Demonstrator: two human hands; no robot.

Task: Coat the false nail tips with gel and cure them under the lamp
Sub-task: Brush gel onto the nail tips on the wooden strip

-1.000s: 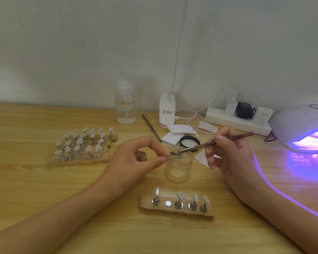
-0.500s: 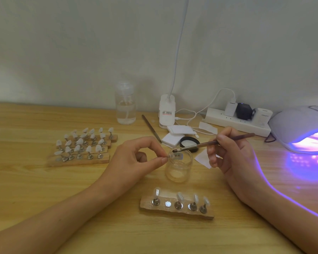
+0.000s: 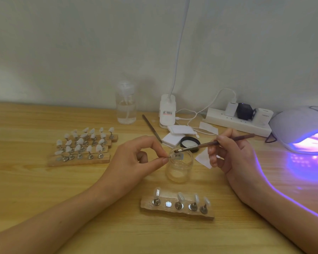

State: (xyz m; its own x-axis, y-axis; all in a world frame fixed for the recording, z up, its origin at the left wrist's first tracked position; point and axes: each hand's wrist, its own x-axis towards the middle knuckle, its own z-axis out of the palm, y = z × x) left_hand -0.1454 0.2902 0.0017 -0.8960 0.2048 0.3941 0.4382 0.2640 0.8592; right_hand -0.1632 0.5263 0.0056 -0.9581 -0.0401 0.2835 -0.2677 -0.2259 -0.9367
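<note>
Presently: curing lamp, white dome, far right, mouth glowing violet onto the pale wooden table. Wooden strip, near edge: four translucent nail tips on metal stands, one bare disc. Clear glass jar, centre. Left hand pinches a fifth stand, its false nail tip over the jar. Right hand grips a slim brown brush, bristles on that tip, slid slightly rightward since a second ago.

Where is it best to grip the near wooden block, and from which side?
Grip the wooden block by its two short ends, coming in low from the left and right. Nail tips stand on metal stands along its top, so a grip from above would likely touch them.
</note>
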